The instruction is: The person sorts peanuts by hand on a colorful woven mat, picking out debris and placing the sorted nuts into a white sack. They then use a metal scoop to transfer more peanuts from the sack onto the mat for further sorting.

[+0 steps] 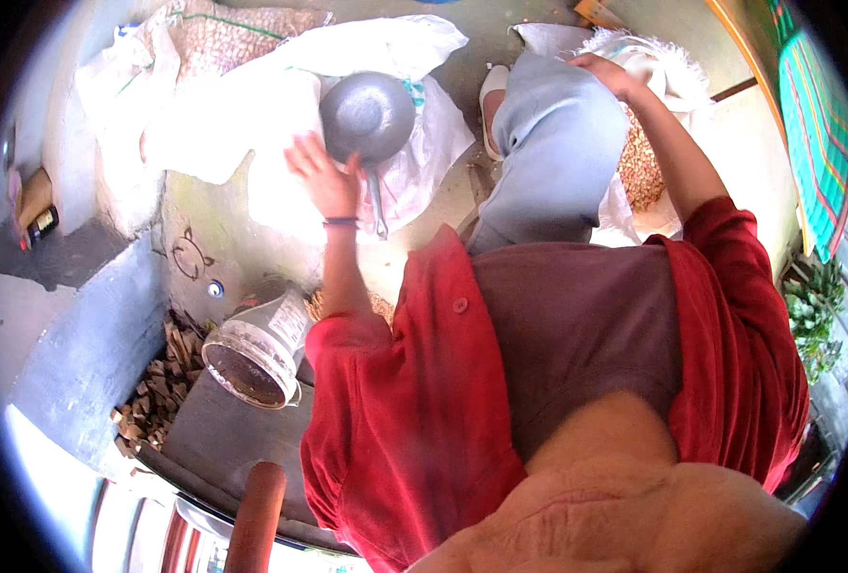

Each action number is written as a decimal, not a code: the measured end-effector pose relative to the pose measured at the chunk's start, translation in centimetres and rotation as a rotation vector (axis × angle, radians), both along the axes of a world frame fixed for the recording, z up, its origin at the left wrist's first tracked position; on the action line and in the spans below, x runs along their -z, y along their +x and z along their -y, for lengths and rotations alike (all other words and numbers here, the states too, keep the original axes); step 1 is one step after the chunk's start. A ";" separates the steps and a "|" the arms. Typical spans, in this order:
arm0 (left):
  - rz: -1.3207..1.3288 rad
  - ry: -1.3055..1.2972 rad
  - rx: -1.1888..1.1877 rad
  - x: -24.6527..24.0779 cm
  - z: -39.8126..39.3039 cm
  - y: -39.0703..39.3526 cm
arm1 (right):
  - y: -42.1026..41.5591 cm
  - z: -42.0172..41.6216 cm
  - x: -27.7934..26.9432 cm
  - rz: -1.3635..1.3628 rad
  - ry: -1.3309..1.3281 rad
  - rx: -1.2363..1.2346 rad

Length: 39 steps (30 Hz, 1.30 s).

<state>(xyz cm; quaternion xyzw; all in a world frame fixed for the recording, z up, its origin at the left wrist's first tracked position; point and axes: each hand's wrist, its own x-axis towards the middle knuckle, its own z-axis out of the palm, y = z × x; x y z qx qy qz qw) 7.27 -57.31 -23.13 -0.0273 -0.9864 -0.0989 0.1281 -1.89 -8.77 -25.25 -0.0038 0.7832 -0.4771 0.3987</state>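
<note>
My left hand (pixel 321 172), blurred and wearing a thin dark wristband, is spread with its palm down. It is beside a grey metal pan (pixel 367 118), near the base of its long handle; whether they touch I cannot tell. The pan lies on white woven plastic sacks (pixel 438 136). My right hand (pixel 606 75) is at the bent knee of my pale blue trousers (pixel 560 136), beside an opened white sack (pixel 671 75). Brown nut-like pieces (pixel 641 168) show below that hand. Its fingertips are partly lost in glare, so a grip cannot be made out.
A mesh sack (pixel 230 36) of pale pieces stands at the far left. A dirty white bucket (pixel 252 365) lies tipped near wood scraps (pixel 155 401) and a low blue wall (pixel 94 344). A reddish-brown post (pixel 256 516) rises close by. Green striped cloth (pixel 818 136) hangs right.
</note>
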 end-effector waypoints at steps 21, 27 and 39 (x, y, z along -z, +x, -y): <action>0.043 1.588 -1.231 16.0 12.6 6.2 | -4.6 22.7 16.5 0.413 -0.283 -0.454; 0.107 1.456 -1.064 14.4 6.8 0.6 | -7.9 28.6 7.3 0.450 -0.149 -0.154; -0.053 1.503 -0.548 12.8 -1.0 -11.0 | -15.9 26.6 7.1 -0.292 0.368 -0.269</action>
